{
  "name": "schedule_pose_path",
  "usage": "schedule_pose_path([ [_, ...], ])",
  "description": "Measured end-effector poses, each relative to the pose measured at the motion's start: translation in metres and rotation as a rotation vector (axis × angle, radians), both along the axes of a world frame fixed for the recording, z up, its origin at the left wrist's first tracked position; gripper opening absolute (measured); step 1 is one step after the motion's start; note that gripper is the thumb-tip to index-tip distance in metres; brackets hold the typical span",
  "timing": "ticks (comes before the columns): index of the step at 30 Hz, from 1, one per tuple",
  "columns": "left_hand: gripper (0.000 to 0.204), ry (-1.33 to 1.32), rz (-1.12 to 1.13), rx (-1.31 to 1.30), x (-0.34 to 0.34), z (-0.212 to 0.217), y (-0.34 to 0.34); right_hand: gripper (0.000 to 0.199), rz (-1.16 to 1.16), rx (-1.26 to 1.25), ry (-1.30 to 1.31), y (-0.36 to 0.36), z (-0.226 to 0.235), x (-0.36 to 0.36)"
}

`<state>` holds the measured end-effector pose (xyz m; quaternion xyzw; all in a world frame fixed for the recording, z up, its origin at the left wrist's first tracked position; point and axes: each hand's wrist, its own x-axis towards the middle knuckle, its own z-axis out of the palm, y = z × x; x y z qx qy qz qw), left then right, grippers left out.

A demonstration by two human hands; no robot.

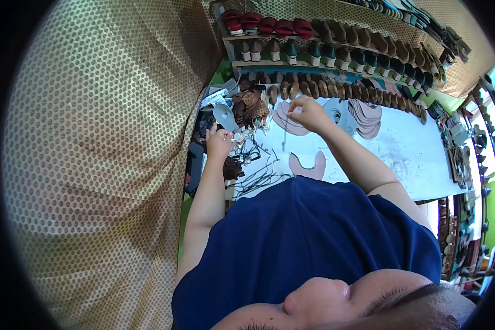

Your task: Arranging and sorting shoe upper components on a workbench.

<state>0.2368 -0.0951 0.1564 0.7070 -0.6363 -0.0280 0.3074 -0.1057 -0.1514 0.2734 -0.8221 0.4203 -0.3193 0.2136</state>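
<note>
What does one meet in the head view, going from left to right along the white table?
Left hand → pale sole-shaped piece → dark cords → pink U-shaped cutout → right hand → stack of pinkish cutouts → bare white table.

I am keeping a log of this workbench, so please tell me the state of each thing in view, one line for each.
left hand: resting on the table, closed around small items I cannot make out
right hand: raised, fingers pinched as if on a thread
pink cut piece: lying flat on the white table
dark cords: loose, tangled
shoes on shelves: standing in rows
</note>
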Motion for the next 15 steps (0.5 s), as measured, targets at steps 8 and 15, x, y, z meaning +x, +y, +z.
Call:
schedule_pose_path([
  [8,0.060,0.129,-0.128,0.018,-0.047,0.007,0.045,0.016,0.278,0.051,-0.047,0.031,0.019,0.053],
  [15,0.018,0.035,-0.318,-0.094,-0.078,-0.028,0.059,0.013,0.434,-0.004,-0.273,0.032,0.014,0.073],
])
